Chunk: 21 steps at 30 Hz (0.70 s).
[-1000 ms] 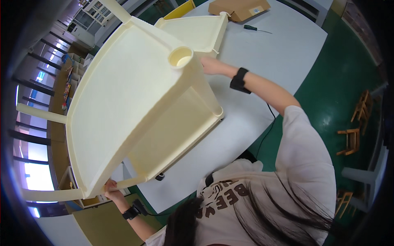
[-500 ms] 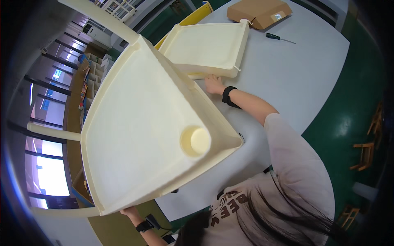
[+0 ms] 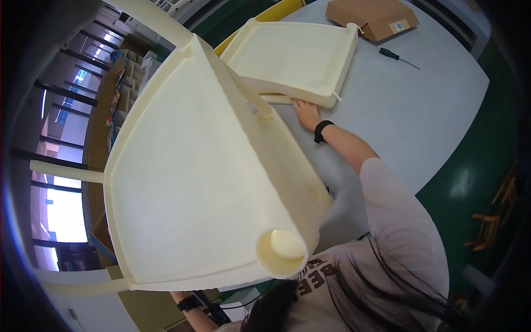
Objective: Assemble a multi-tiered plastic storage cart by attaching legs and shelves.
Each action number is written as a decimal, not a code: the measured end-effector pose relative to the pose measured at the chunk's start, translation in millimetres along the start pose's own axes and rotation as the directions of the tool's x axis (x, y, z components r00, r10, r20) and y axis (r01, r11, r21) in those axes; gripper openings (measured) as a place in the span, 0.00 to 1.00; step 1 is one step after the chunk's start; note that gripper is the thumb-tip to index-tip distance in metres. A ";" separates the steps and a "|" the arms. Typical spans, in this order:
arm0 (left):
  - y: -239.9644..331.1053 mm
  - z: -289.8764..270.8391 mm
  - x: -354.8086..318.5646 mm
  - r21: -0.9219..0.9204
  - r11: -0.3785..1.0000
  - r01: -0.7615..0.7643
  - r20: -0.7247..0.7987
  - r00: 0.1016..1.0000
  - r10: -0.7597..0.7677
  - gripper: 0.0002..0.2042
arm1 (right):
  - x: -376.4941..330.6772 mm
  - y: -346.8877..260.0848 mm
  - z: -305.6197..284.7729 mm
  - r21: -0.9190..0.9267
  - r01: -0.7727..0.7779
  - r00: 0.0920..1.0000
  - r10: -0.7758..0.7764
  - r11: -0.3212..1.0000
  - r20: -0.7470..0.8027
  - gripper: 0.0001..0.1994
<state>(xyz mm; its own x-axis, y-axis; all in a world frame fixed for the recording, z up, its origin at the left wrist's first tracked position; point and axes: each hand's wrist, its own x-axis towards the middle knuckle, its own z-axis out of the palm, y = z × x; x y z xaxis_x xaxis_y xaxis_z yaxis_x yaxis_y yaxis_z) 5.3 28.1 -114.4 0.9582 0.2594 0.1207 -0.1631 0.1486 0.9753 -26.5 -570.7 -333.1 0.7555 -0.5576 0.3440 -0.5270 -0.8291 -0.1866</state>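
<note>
A large cream plastic corner shelf (image 3: pixel 182 166) with a raised rim, a round cup-like socket (image 3: pixel 281 253) and pole-like legs is tilted up in front of me. My left forearm (image 3: pixel 196 312), with a black wristband, goes up behind its lower edge; that hand's fingers are hidden. My right hand (image 3: pixel 307 115), also banded, lies on the table beside a smaller cream shelf (image 3: pixel 301 55). Its fingers stretch out to the end of a cream tube (image 3: pixel 275 99) along that shelf's near side.
A grey-white table (image 3: pixel 409 110) carries a brown cardboard box (image 3: pixel 371 19) and a dark-handled screwdriver (image 3: pixel 390 53). Something yellow (image 3: pixel 265 23) edges the far side. Small wooden chairs (image 3: pixel 484 229) stand on the green floor at right.
The large shelf has tilted, its socket swinging lower and toward me. My right hand has unfolded from a curled shape against the smaller shelf's edge. My left hand has slipped behind the shelf.
</note>
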 end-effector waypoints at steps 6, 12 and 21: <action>0.6 -2.4 -0.5 0.012 1.000 0.002 0.018 1.000 -0.002 0.18 | 4.9 9.1 17.4 -0.091 0.060 0.985 -0.073 0.994 -0.156 0.19; 1.3 -1.4 10.9 0.015 1.000 -0.008 0.051 0.999 0.007 0.19 | -0.5 8.3 14.9 -0.027 -0.034 0.999 0.032 0.999 -0.044 0.18; 3.0 15.2 27.0 -0.027 0.999 -0.045 0.103 0.994 0.048 0.19 | -30.3 24.8 -37.4 0.069 -0.015 0.985 0.002 0.997 0.174 0.12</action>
<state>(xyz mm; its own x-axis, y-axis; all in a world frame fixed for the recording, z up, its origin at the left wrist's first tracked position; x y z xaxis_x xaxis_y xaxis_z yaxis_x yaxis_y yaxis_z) 34.3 21.1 -105.4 0.9684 0.1668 0.1855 -0.2125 0.1623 0.9636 -77.0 -572.9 -313.7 0.8104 -0.5581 0.1783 -0.5098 -0.8217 -0.2550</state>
